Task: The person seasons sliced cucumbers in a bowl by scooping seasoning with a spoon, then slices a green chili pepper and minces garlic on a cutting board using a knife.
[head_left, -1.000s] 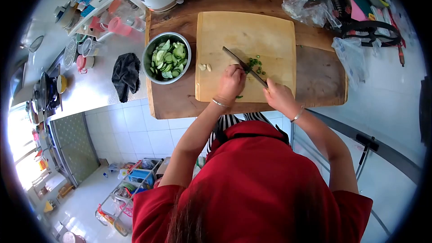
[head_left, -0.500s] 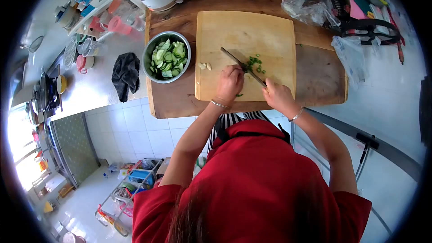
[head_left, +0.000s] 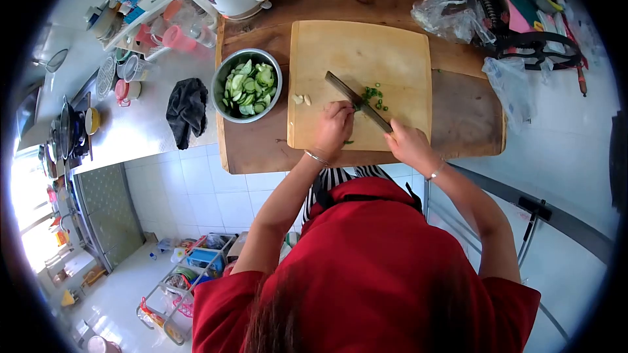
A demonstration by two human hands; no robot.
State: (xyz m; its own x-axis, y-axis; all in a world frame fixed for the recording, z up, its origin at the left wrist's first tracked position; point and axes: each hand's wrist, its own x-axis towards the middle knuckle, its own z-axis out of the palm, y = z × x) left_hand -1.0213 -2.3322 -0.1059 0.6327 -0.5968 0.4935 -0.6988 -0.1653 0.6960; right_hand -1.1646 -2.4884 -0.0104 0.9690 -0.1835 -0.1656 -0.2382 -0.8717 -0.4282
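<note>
Slicing green pieces (head_left: 373, 93) on board (head_left: 360, 46): knife (head_left: 361, 104) gripped in right hand (head_left: 412, 147); left hand (head_left: 335, 127) curled beside it, hold cannot be told. Fingertips best tucked back, strokes controlled.

Passable: far half, cutting board (head_left: 360, 46); blocking: knife (head_left: 375, 116) mid-board, slanted; bowl (head_left: 247, 118) left; plastic bag (head_left: 450, 14) far right

Knife (head_left: 366, 109) in the right grip (head_left: 412, 146) over wooden board (head_left: 360, 52) with green slices (head_left: 372, 93).

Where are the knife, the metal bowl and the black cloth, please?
Knife (head_left: 360, 102): head view, on the blade.
Metal bowl (head_left: 227, 63): head view, on its inner wall.
Black cloth (head_left: 186, 111): head view, on its middle.
</note>
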